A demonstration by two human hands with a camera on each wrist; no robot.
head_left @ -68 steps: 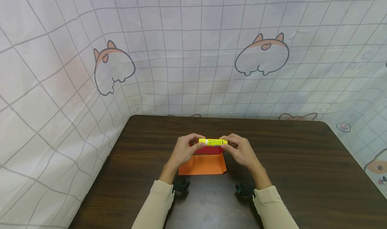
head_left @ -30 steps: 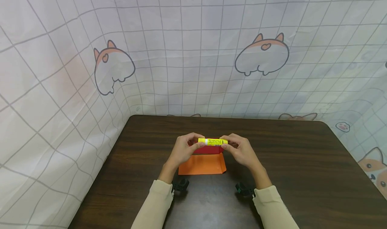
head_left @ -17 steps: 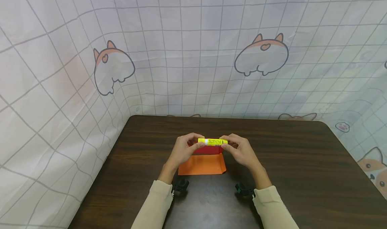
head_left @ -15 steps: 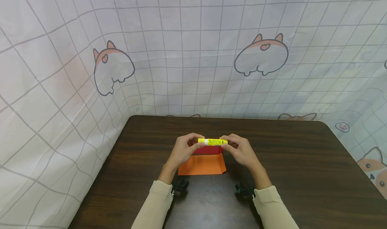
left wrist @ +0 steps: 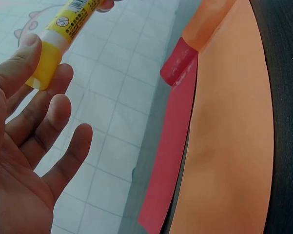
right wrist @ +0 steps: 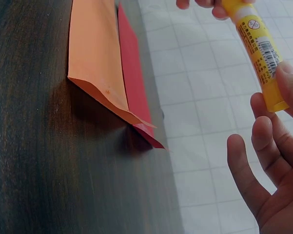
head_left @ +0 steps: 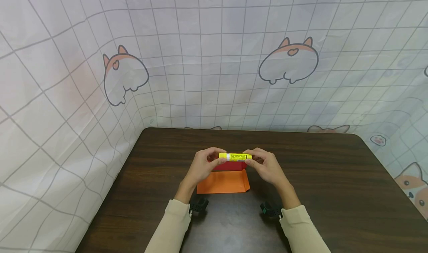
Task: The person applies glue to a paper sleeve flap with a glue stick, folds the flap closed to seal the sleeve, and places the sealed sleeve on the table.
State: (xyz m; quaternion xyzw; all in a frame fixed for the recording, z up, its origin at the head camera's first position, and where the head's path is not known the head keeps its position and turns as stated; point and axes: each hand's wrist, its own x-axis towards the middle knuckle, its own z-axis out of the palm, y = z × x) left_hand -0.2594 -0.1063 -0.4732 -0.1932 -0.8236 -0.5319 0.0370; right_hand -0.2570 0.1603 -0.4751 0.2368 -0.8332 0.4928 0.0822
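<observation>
A yellow glue stick (head_left: 235,157) is held level above the table, between both hands. My left hand (head_left: 206,163) pinches its capped end, near a white band, with thumb and fingertips. At the other end my right hand (head_left: 266,165) pinches the base between thumb and fingers. The remaining fingers of each hand spread loosely in the wrist views. Below the stick lies an orange paper piece (head_left: 223,182) with a raised, folded right edge. Just behind it is a red paper piece (head_left: 230,166), partly hidden by the hands and the stick in the head view.
The dark wooden table (head_left: 317,178) extends around the papers. A white grid-patterned curtain (head_left: 217,67) with cartoon corgis hangs behind and at the sides. Dark wrist devices (head_left: 199,205) sit on both wrists, below the cream sleeves (head_left: 174,223).
Both hands and the glue stick stay almost in place, and the papers lie where they did. Only a slight shift of the head view shows.
</observation>
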